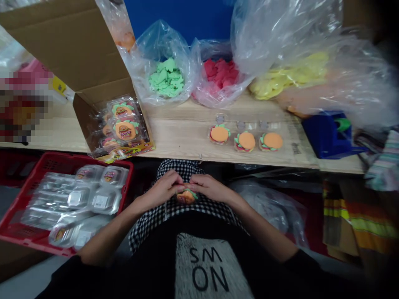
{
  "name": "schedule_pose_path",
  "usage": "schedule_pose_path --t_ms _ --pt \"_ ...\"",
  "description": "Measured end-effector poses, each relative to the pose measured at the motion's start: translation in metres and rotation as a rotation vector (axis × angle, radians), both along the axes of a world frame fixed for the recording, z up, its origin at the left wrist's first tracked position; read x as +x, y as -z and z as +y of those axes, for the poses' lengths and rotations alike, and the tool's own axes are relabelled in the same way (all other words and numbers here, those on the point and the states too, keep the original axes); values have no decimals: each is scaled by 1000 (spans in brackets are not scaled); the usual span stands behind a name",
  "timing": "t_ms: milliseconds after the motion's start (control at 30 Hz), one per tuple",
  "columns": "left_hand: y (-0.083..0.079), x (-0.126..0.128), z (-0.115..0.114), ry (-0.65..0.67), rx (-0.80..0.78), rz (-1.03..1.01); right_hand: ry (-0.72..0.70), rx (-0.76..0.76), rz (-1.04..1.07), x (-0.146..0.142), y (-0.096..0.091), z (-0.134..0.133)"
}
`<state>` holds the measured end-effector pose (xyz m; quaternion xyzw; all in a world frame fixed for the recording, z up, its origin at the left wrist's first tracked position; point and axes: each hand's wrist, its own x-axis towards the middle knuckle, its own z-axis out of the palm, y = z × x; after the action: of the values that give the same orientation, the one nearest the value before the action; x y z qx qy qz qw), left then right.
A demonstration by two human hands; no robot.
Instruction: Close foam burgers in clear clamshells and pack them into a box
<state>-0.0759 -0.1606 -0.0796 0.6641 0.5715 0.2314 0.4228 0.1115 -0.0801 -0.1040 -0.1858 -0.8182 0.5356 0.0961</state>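
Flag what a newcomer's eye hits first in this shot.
The bright green pieces and red pieces come first, in clear plastic bags at the back of the wooden table. Below, the left hand and right hand pinch a small burger-shaped toy over the lap, beside a red basket at lower left.

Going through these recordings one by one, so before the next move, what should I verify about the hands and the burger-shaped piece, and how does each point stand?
1. Grip on the burger-shaped piece: ok, the left hand and right hand both pinch it.
2. Piece held over the wooden table: not ok, it is over the checked cloth on the lap.
3. Piece complete: cannot tell, the fingers hide much of it.
4. Clear trays on the table: ok, three each hold a burger piece.
5. Red crate beside the left forearm: ok, it holds clear packs.
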Motion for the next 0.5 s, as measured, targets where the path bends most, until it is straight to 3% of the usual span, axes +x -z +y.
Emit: schedule_pose_path --t_ms 167,333,500 --pt "-7 -2 3 29 -60 -31 -26 -253 -2 -14 1 14" --pt "7 -4 -2 14 -55 -60 23 -471 -5 -19 4 14" --pt "21 -7 -6 47 -13 -128 70 -485 7 -22 12 12"
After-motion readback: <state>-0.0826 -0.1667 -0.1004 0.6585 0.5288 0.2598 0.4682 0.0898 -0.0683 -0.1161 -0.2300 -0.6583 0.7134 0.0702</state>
